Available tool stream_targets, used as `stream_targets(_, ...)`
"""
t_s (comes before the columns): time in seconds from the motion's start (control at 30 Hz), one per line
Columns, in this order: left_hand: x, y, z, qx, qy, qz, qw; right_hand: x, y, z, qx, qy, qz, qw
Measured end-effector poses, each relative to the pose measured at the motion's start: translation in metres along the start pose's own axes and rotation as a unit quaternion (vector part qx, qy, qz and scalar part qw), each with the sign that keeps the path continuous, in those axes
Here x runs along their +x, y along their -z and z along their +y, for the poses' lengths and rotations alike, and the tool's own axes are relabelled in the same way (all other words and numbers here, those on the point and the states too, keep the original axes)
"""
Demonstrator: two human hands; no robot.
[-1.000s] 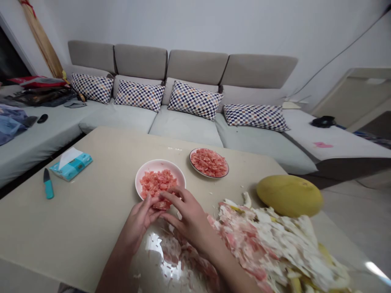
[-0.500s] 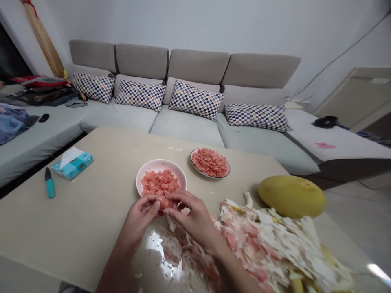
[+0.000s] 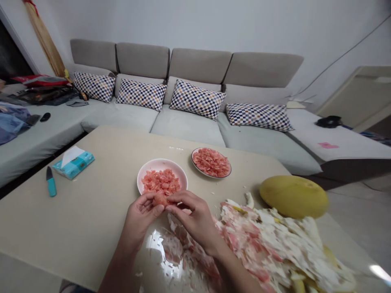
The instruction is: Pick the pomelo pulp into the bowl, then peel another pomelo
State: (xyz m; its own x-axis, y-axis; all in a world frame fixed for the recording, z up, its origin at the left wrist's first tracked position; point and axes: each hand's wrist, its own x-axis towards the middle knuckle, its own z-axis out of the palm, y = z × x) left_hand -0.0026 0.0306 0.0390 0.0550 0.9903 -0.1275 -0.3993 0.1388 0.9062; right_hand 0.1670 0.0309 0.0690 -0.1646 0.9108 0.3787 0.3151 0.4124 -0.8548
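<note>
A piece of pink pomelo flesh [image 3: 160, 199] is pinched between my two hands, just over the near rim of a white bowl [image 3: 141, 179]. My left hand [image 3: 142, 213] grips its left side with thumb and fingers. From the right, my right hand [image 3: 191, 213] has its thumb and fingertips closed at the piece's other end. Loose pink pomelo pulp [image 3: 161, 181] lies in the bowl. Behind it to the right, a dark-rimmed plate [image 3: 210, 176] carries more pulp pieces [image 3: 211, 162].
Pomelo peel and membrane scraps [image 3: 275, 240] cover the table's right front. A whole yellow pomelo [image 3: 293, 196] lies beyond them. On the left are a teal-handled knife [image 3: 51, 185] and a tissue pack [image 3: 75, 162]. A sofa [image 3: 189, 126] lines the table's far side.
The pomelo piece has tilted and shifted slightly left between my fingers, and my right fingertips now pinch nearer its right end. The bowl and plate stay in place on the table.
</note>
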Motion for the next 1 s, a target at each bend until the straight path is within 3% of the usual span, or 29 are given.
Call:
stream_targets(0.27,0.001,-0.001,0.001,-0.013,0.026,0.034,0.999,0.003,0.004,-0.001,0.006,-0.012,-0.019,1.0)
stream_targets(0.5,0.0,-0.006,0.004,-0.069,0.063,0.003,0.996,0.006,0.004,0.006,0.126,-0.124,-0.046,0.983)
stream_targets(0.77,0.001,-0.008,0.006,-0.089,0.07,0.019,0.993,0.008,0.001,0.019,0.219,-0.193,-0.034,0.956)
stream_targets(0.9,0.002,-0.008,0.006,-0.104,0.066,0.015,0.992,0.012,0.001,0.026,0.122,-0.126,0.033,0.984)
stream_targets(1.0,0.003,-0.007,0.005,-0.096,0.063,0.034,0.993,0.011,0.001,0.021,0.039,-0.065,0.037,0.996)
